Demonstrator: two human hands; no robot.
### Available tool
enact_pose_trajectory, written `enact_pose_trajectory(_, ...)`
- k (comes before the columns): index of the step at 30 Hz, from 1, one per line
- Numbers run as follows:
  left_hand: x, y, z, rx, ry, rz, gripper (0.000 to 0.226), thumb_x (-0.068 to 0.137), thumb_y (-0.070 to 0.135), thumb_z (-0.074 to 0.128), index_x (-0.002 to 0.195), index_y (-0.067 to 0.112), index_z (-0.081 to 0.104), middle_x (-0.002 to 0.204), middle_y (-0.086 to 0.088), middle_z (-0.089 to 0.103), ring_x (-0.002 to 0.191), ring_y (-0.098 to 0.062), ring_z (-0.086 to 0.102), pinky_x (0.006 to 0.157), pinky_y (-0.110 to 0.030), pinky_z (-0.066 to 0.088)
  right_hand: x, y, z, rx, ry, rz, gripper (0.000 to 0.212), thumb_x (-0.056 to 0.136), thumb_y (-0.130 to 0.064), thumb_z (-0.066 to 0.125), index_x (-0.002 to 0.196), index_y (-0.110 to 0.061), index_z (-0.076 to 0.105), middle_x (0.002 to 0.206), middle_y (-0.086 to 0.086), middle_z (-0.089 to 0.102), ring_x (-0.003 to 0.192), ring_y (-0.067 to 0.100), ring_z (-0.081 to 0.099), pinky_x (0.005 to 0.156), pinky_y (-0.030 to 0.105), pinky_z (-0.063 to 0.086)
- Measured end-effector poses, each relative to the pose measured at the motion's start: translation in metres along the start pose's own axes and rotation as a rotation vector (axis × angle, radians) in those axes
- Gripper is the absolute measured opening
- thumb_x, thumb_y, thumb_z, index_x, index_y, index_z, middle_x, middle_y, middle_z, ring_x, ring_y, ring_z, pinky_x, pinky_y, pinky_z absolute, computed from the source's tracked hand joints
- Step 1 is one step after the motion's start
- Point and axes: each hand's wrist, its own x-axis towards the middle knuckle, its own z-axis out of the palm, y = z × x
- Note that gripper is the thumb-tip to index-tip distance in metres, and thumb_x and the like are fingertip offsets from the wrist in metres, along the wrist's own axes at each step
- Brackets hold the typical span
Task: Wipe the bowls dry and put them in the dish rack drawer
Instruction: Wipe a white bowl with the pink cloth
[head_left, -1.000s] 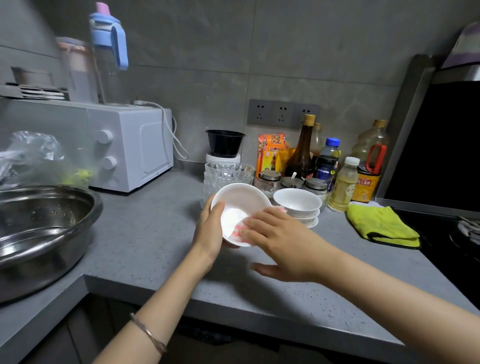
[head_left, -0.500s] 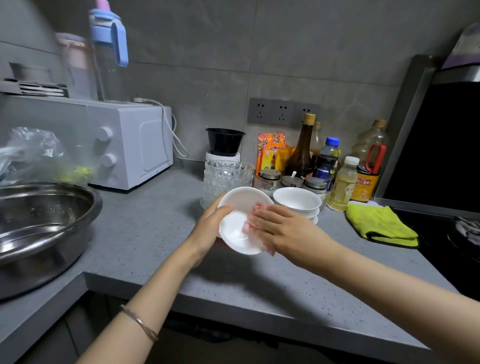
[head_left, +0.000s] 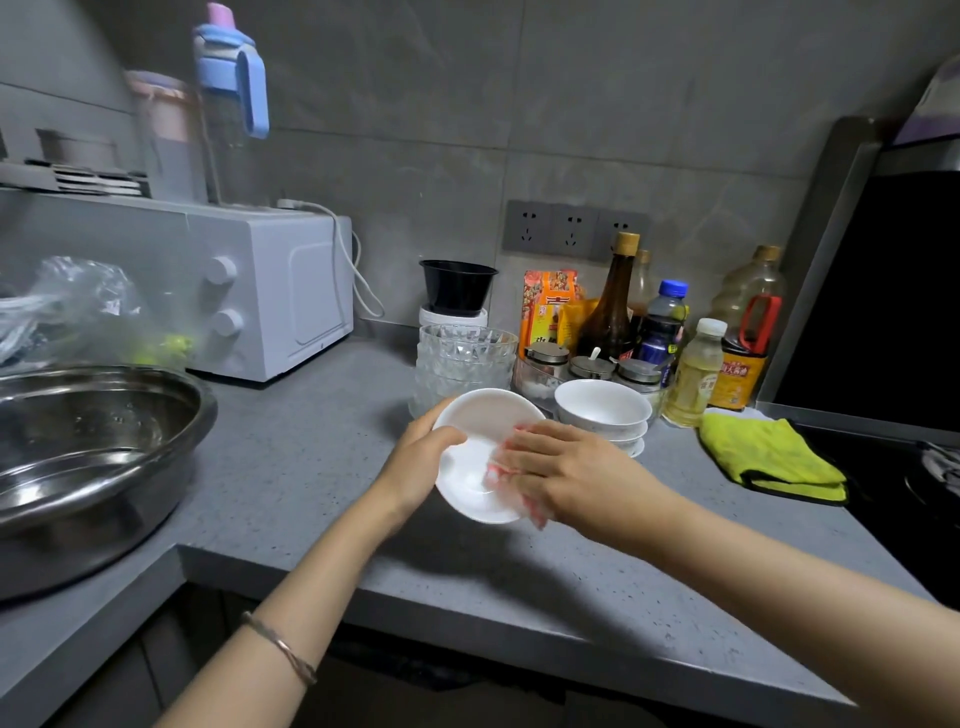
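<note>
Left hand (head_left: 421, 462) fingers clench the round white ceramic bowl (head_left: 475, 441) above the grey speckled surface (head_left: 311, 467). Right hand (head_left: 566, 467), fingers flat, presses the pink cloth (head_left: 501, 470) inside. I've tipped it nearer; wiping continues.

White bowl (head_left: 470, 467): round, shallow, glossy, plain. Tipped up on edge, hollow facing the camera, raised off the bench (head_left: 291, 467). Gripped at its left rim by the left hand (head_left: 415, 457), thumb lying over the rim. Covered on the right side by a pink-and-white cloth (head_left: 497, 472), pressed into the hollow under the flat fingers of the right hand (head_left: 571, 478).

Stack of white bowls (head_left: 602, 410): nested, upright, mouths up. Standing on the bench just behind and to the right of the tipped one.
</note>
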Motion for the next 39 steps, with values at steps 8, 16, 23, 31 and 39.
enact_pose_trajectory(8,-0.006,-0.003,0.014,-0.126,0.018,0.006,0.037,0.088,0.003,0.043,0.115,0.027,0.055,0.099,0.003,0.061,0.084,-0.006,0.056,0.06,-0.01,0.047,0.026,-0.048,-0.011,0.369,0.144,0.448,0.014,0.074,-0.017,0.053,0.073,-0.024,0.066,0.06,-0.014,0.058,0.046,0.009,0.05,0.043,0.018,0.027)
enact_pose_trajectory(16,-0.003,0.002,-0.007,0.037,-0.039,0.018,0.029,0.08,0.009,0.045,0.1,0.024,0.059,0.088,0.008,0.062,0.073,0.003,0.057,0.062,-0.006,0.043,0.009,-0.021,-0.005,0.147,-0.051,0.075,0.041,0.061,-0.027,0.086,0.099,-0.016,0.075,0.105,0.0,0.072,0.094,0.02,0.07,0.089,0.034,0.051)
enact_pose_trajectory(23,0.003,0.001,-0.008,0.006,-0.125,-0.079,0.047,0.061,0.018,0.045,0.104,0.033,0.058,0.089,0.008,0.063,0.076,-0.004,0.058,0.054,-0.012,0.045,0.014,-0.025,-0.009,0.144,-0.181,0.188,0.034,0.06,-0.018,0.082,0.092,-0.011,0.075,0.096,0.007,0.072,0.082,0.031,0.07,0.06,0.037,0.058)
enact_pose_trajectory(31,0.0,-0.018,0.009,-0.094,0.089,0.041,0.024,0.082,0.009,0.045,0.099,0.017,0.059,0.086,0.003,0.062,0.075,0.003,0.058,0.066,-0.012,0.045,0.018,-0.037,-0.007,0.442,-0.109,0.331,0.026,0.087,-0.016,0.051,0.102,-0.016,0.072,0.103,-0.002,0.07,0.09,0.021,0.067,0.072,0.03,0.056)
enact_pose_trajectory(39,0.011,-0.015,-0.009,0.034,-0.151,0.003,0.046,0.065,0.019,0.043,0.106,0.029,0.062,0.094,0.01,0.067,0.088,-0.006,0.059,0.075,-0.017,0.045,0.009,-0.013,-0.014,-0.007,-0.22,0.109,0.039,0.055,-0.03,0.084,0.088,-0.009,0.077,0.096,0.008,0.073,0.082,0.024,0.071,0.077,0.033,0.056)
